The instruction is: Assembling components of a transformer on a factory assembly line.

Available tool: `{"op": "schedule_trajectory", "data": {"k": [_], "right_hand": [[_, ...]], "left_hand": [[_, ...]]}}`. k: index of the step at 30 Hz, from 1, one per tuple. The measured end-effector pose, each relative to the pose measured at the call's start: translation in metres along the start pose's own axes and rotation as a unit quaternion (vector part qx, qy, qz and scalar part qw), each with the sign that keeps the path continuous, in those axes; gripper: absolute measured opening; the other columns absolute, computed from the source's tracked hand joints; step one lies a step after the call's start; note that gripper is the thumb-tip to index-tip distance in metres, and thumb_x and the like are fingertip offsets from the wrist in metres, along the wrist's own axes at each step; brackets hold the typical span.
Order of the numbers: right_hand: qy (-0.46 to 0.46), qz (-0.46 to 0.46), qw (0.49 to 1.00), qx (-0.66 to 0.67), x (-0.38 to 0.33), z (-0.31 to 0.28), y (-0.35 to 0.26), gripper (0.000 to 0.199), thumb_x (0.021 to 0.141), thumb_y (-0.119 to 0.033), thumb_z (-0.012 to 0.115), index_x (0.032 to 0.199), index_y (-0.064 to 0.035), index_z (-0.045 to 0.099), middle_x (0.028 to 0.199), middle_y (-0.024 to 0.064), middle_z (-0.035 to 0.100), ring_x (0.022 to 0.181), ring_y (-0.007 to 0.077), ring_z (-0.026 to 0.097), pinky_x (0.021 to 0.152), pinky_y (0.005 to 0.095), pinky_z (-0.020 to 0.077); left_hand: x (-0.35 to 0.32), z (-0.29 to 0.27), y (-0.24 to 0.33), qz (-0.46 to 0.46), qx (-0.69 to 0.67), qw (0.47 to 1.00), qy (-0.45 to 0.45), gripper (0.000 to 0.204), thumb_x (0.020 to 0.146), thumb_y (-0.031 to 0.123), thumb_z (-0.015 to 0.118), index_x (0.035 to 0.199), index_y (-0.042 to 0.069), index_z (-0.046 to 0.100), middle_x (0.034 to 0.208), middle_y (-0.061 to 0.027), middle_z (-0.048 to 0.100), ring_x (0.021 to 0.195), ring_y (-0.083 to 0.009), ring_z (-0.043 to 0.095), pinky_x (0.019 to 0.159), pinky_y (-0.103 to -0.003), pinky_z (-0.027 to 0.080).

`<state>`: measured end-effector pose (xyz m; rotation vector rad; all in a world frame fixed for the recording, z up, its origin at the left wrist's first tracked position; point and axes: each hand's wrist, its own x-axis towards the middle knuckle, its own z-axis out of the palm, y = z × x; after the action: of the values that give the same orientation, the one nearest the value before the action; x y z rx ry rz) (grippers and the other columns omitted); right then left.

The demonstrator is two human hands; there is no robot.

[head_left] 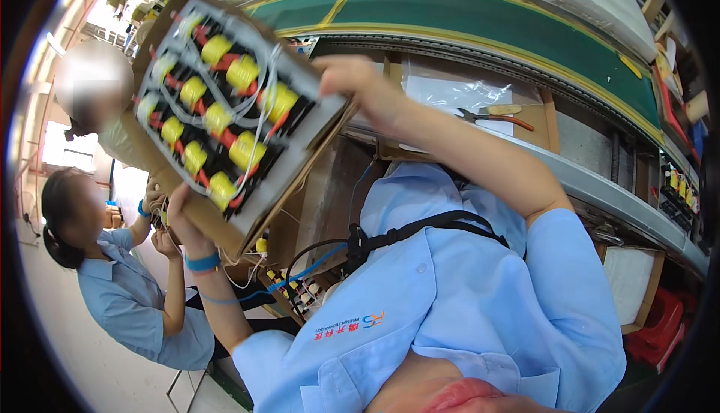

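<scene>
Gripping the cardboard box [214,220] at its lower left corner, our left hand [187,228] is partly hidden behind the cardboard. Blur softens our right hand [360,87] at the box's upper right side; we cannot tell whether it grasps or merely touches. The box is tilted between both hands, its yellow-wrapped coils [245,150] facing us, some partly covered by white wires [273,61].

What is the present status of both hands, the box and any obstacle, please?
Left hand and right hand gripping cardboard box, opposite sides. Yellow-taped coils in rows inside. Possible snag: blue cord by left forearm.
</scene>
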<state>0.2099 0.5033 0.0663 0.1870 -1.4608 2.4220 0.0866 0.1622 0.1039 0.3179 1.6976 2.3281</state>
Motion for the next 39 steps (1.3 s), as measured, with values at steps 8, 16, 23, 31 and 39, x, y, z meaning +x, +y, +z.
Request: {"op": "schedule_trajectory", "data": {"k": [8,16,23,31,39], "right_hand": [[0.184,-0.065,0.98,-0.049,-0.013,-0.142,-0.12,0.012,0.075,-0.022,0.061,0.078,-0.0106,0.06,0.076,0.0,0.058,0.075,0.012,0.057,0.069,0.0271,0.0441],[0.299,-0.068,0.95,-0.06,-0.034,-0.307,-0.17,0.011,0.074,-0.021,0.062,0.075,-0.01,0.06,0.079,0.0016,0.059,0.077,0.0156,0.057,0.073,0.0297,0.0447],[0.324,-0.037,0.938,-0.122,-0.035,-0.408,-0.185,0.009,0.074,-0.018,0.061,0.076,-0.0095,0.059,0.077,0.0001,0.054,0.078,0.0129,0.05,0.075,0.0285,0.0396],[0.31,0.072,0.941,-0.116,-0.023,-0.455,-0.212,0.015,0.075,-0.022,0.062,0.081,-0.0084,0.06,0.082,0.0012,0.058,0.082,0.0144,0.054,0.078,0.0302,0.0447],[0.225,0.089,0.938,-0.248,-0.003,-0.466,-0.244,0.058,0.076,-0.026,0.059,0.126,0.0037,0.057,0.119,0.0116,0.062,0.106,0.0194,0.058,0.095,0.0292,0.0425]], "left_hand": [[0.079,0.194,-0.06,-0.078,-0.004,0.985,-0.152,0.019,0.082,0.013,0.065,0.098,0.002,0.065,0.089,-0.0046,0.067,0.08,-0.0168,0.065,0.075,-0.031,0.052],[0.098,0.348,-0.142,-0.176,-0.001,0.96,-0.219,0.023,0.081,0.01,0.066,0.101,0.0,0.063,0.09,-0.0059,0.067,0.079,-0.0163,0.065,0.071,-0.028,0.051],[0.106,0.408,-0.201,-0.263,0.002,0.934,-0.242,0.022,0.083,0.01,0.063,0.104,0.001,0.063,0.097,-0.0064,0.067,0.088,-0.0159,0.063,0.076,-0.031,0.048],[0.112,0.422,-0.195,-0.395,-0.014,0.864,-0.313,0.038,0.094,0.026,0.059,0.115,-0.005,0.056,0.112,-0.0131,0.063,0.1,-0.0224,0.064,0.093,-0.037,0.051],[0.157,0.424,-0.127,-0.257,0.291,0.758,-0.524,0.031,0.094,0.028,0.061,0.107,-0.001,0.065,0.104,-0.0123,0.067,0.089,-0.0187,0.067,0.078,-0.029,0.055]]}}
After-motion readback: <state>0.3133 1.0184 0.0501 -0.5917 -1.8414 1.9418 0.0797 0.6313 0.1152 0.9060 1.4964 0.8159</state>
